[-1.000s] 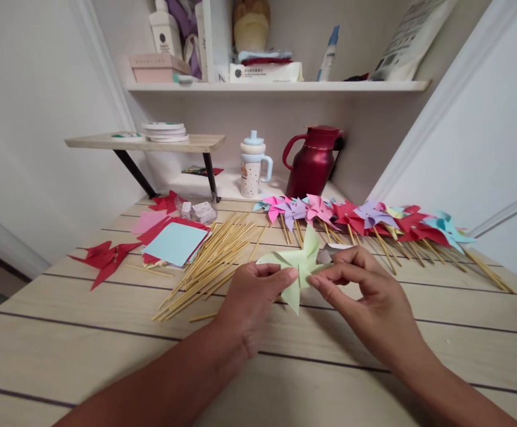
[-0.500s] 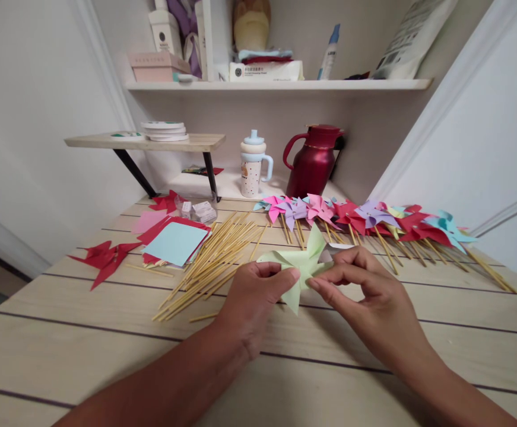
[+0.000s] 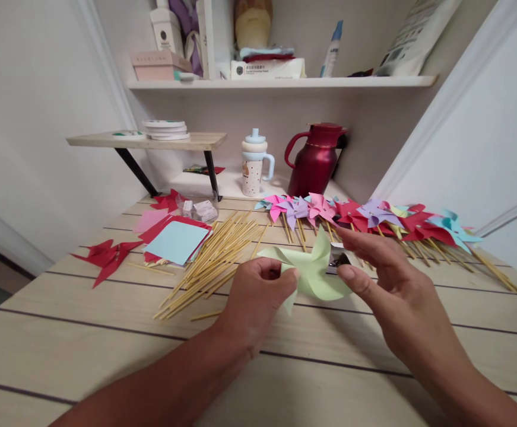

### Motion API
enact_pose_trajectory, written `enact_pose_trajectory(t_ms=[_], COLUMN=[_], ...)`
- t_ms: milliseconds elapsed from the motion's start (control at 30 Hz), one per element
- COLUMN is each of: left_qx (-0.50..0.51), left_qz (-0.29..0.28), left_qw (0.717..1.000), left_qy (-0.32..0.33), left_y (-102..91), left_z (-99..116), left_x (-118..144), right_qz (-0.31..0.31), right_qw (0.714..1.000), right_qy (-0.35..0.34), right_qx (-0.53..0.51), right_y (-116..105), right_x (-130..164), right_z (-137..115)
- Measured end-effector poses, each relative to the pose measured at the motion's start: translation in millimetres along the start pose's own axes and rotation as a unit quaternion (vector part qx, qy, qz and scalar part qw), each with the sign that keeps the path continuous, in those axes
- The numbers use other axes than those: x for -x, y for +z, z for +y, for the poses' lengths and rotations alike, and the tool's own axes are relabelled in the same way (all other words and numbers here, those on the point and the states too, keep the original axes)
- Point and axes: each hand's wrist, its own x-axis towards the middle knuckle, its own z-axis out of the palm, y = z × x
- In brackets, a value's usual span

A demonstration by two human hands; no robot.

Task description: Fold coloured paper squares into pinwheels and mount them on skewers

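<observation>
here, a pale green paper pinwheel (image 3: pixel 314 270) sits just above the wooden table (image 3: pixel 107 356), its curled blades fanning out around a pinched centre, with no stick on it. the left hand (image 3: pixel 253 302) is closed on it, thumb and fingertips gripping the left side near the middle. the right hand (image 3: pixel 387 279) is half open, its thumb and forefinger holding a small shiny silver thing (image 3: pixel 336 260) (too small to identify) right against the pinwheel's right blade.

just to the left lies a loose heap of bamboo sticks (image 3: pixel 216 252), too many to count, and beside that a stack of paper squares (image 3: pixel 175 240) with a light blue sheet on top. two red cut paper pieces (image 3: pixel 107 255) lie further left. behind the hands runs a row of finished pinwheels (image 3: pixel 365 216) on sticks, roughly ten, in pink, purple, red and blue. at the back stand one red jug (image 3: pixel 314 160) and one spotted cup (image 3: pixel 253 169) with a blue lid.
</observation>
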Motion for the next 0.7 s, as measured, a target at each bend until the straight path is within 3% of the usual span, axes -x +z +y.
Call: enact_pose_trajectory(t_ms=[167,267,500,700], left_qx=[-0.048,-0.051,-0.036,-0.026], left_qz=[0.002,0.006,0.008,0.000], left_qw=[0.999,0.998,0.999,0.999], left_qy=[0.025,0.029,0.035,0.029], left_y=[0.4,-0.2,1.2,0.3], left_z=[-2,-2,-4,-6], left_x=[0,0,1,0], right_qz=[-0.122,-0.165,-0.159,-0.130], right_qw=[0.977,0.972,0.986,0.992], right_qy=[0.082,0.079,0.044,0.005], right_qx=[-0.153,-0.148,-0.039,0.007], right_y=[1,5,17,15], right_x=[-2,1,7,4], right_z=[9,5,-11,-10])
